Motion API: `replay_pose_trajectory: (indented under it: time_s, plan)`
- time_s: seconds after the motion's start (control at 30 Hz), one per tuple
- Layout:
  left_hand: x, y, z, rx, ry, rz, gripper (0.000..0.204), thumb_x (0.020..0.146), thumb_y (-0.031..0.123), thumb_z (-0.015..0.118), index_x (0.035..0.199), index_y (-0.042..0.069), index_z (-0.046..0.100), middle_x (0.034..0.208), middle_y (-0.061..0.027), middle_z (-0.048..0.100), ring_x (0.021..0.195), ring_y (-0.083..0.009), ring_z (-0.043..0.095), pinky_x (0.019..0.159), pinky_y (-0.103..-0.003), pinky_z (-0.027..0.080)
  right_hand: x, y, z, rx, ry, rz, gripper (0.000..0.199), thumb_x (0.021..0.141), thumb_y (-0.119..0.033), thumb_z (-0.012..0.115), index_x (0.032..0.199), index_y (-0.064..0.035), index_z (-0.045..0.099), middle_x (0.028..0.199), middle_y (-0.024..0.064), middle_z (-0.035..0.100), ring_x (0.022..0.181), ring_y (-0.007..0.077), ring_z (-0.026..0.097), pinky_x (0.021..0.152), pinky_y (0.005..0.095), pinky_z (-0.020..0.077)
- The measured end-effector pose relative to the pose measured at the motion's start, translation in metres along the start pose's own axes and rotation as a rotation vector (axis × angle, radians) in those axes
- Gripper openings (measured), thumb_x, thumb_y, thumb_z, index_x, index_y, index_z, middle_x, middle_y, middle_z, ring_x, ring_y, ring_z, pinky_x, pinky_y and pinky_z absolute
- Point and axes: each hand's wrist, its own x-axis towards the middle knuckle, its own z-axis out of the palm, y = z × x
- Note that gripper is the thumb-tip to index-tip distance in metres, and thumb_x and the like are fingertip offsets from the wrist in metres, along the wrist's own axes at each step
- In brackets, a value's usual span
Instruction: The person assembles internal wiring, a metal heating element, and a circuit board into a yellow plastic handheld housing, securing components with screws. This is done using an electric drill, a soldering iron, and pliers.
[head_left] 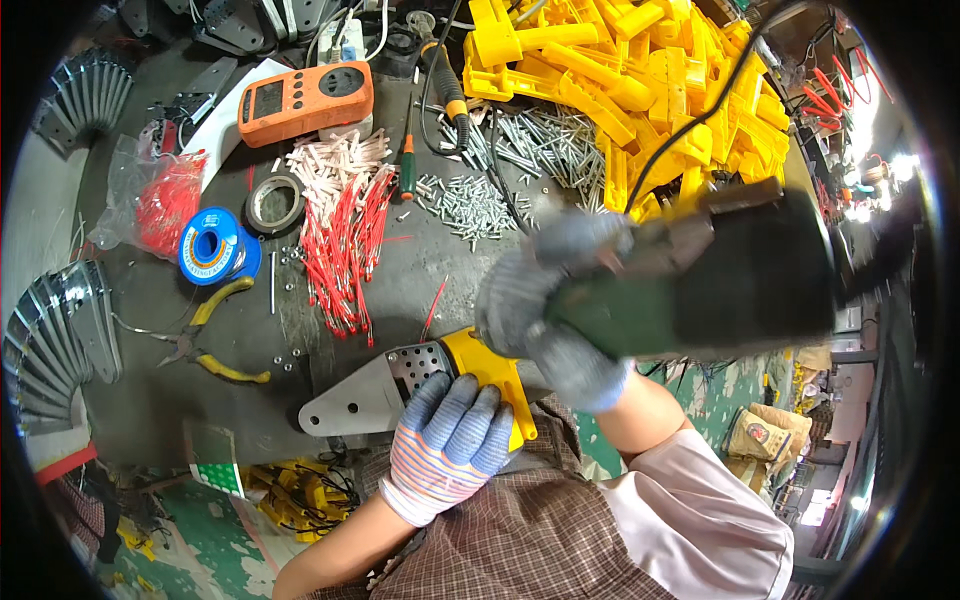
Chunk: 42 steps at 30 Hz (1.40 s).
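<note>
My left hand (pixel 450 440), in a striped glove, grips a flat grey metal piece (pixel 350 404) joined to a yellow plastic housing (pixel 488 362). The tapered end of the metal points left, and a patch of small holes shows near the yellow part. My gloved right hand (pixel 545 310) is closed round a dark green and black power drill (pixel 690 290), smeared by motion. It is above and to the right of the yellow housing. The drill's tip is hidden, so I cannot tell whether it touches the piece.
A heap of yellow plastic housings (pixel 650 80) lies at the far right, beside loose screws (pixel 475 205). Further left are red-tipped wires (pixel 345 250), an orange meter (pixel 305 100), black tape (pixel 275 204), a blue solder spool (pixel 215 245) and yellow-handled pliers (pixel 205 340). Grey plates (pixel 60 340) line the left edge.
</note>
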Motion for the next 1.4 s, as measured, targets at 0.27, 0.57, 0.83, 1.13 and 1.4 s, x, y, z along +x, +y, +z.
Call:
replay_pose_trajectory:
  time_s: [0.27, 0.57, 0.83, 1.13, 1.4]
  plan:
    - [0.024, -0.022, 0.02, 0.096, 0.102, -0.039, 0.065, 0.064, 0.033, 0.078, 0.118, 0.006, 0.054, 0.119, -0.014, 0.054, 0.114, -0.0361, 0.051, 0.099, -0.049, 0.043, -0.026, -0.053, -0.039, -0.106, -0.027, 0.006, 0.055, 0.083, -0.04, 0.071, 0.115, -0.0053, 0.043, 0.046, -0.0021, 0.042, 0.039, 0.0168, 0.047, 0.046, 0.0324, 0.0436]
    - [0.046, -0.036, -0.026, 0.225, -0.225, -0.014, 0.066, 0.058, 0.019, 0.079, 0.12, 0.027, 0.059, 0.132, -0.0169, 0.048, 0.127, -0.0408, 0.04, 0.108, -0.059, 0.026, -0.056, -0.055, -0.03, -0.048, -0.004, 0.008, 0.047, 0.079, -0.032, 0.076, 0.103, -0.0066, 0.045, 0.055, 0.0018, 0.049, 0.048, 0.0178, 0.05, 0.051, 0.0331, 0.0451]
    - [0.043, -0.055, -0.014, 0.084, -0.025, -0.3, 0.061, 0.063, 0.025, 0.078, 0.119, 0.009, 0.06, 0.121, -0.0164, 0.057, 0.111, -0.0368, 0.053, 0.098, -0.045, 0.041, -0.062, -0.031, -0.032, 0.074, -0.067, -0.101, 0.038, 0.077, -0.017, 0.079, 0.093, -0.01, 0.045, 0.068, 0.0058, 0.056, 0.059, 0.0174, 0.053, 0.056, 0.0337, 0.0464]
    - [0.033, -0.061, -0.006, 0.1, 0.118, -0.288, 0.059, 0.064, 0.028, 0.076, 0.117, 0.007, 0.06, 0.114, -0.0133, 0.061, 0.105, -0.0328, 0.056, 0.097, -0.043, 0.042, -0.072, -0.059, -0.017, -0.157, 0.09, 0.296, 0.074, 0.08, -0.037, 0.075, 0.129, -0.0047, 0.03, 0.069, 0.0032, 0.052, 0.061, 0.0172, 0.054, 0.06, 0.0317, 0.0469]
    - [0.037, -0.059, -0.009, 0.042, 0.134, -0.277, 0.059, 0.064, 0.029, 0.077, 0.118, 0.009, 0.061, 0.114, -0.0115, 0.061, 0.105, -0.0311, 0.056, 0.097, -0.043, 0.042, -0.06, -0.047, -0.018, 0.257, -0.317, -0.006, 0.052, 0.081, -0.03, 0.073, 0.117, -0.0034, 0.047, 0.082, 0.0077, 0.059, 0.075, 0.0201, 0.061, 0.068, 0.0329, 0.052]
